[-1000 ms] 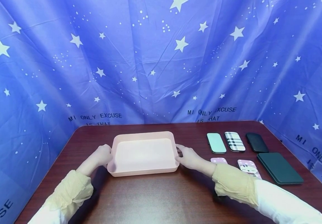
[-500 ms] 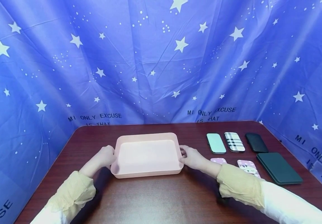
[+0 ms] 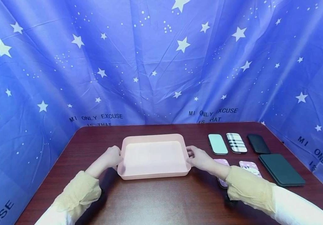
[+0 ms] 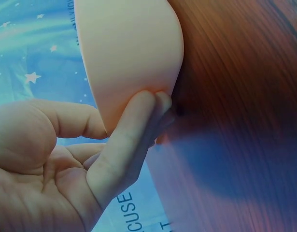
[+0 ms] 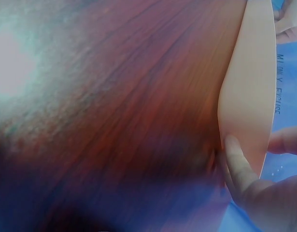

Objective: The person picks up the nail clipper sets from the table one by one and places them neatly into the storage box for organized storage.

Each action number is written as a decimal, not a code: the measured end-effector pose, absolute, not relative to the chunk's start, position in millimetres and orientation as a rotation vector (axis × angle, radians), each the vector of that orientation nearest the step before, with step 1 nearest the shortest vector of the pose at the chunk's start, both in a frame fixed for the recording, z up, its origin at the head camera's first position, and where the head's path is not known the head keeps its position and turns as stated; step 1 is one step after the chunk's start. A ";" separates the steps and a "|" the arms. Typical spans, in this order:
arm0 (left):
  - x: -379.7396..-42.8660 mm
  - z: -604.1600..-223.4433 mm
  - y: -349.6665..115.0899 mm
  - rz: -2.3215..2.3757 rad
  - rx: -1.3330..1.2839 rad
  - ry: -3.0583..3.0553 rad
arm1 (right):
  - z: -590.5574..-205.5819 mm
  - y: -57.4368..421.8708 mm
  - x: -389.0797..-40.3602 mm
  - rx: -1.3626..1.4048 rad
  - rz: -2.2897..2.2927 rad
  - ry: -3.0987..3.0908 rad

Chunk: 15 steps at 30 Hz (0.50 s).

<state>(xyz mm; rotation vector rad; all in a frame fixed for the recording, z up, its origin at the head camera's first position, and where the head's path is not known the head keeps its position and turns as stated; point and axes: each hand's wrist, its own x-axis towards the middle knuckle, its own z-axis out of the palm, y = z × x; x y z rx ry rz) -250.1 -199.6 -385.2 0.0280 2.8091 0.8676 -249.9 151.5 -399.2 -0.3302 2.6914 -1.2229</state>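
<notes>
In the head view the right cuff (image 3: 248, 189) and wrist cross in front of the pink case (image 3: 222, 162), leaving only its far and near ends in sight, and the cuff also hides the lower edge of the print case (image 3: 249, 167). Something dark under each cuff is hard to make out. Both wrist views cut off the tray (image 3: 155, 157) at the top, and glare whitens the upper left of the right one. Whether the tray's base touches the surface (image 3: 150, 200) cannot be told

The tray sits in the lower middle of the head view, between the two hands. The left hand (image 3: 113, 157) grips its left end, the right hand (image 3: 200, 158) its right end — in each wrist view a fingertip presses the outer wall while another digit goes behind the rim

The tray is pale pink and smooth, a shallow rectangle with rounded corners. The surface is glossy, red-brown and wood-grained. At right lie more flat, round-cornered cases: the mint case (image 3: 218, 144), the plaid case (image 3: 236, 142) and the black case (image 3: 258, 144) in a row, with the larger green case (image 3: 281, 169) just below the last. Creased blue cloth (image 3: 155, 59) with white stars hangs behind — the cuffs are tan and gathered, the sleeves white
</notes>
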 end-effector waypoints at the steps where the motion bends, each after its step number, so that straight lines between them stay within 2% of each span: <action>1: -250.0 -385.5 -198.7 0.865 0.034 2.814 | -399.7 153.0 -250.2 -0.336 -1.229 2.690; 15: -248.0 -382.4 -183.2 0.888 0.053 2.795 | -398.4 166.4 -246.9 -0.310 -1.231 2.710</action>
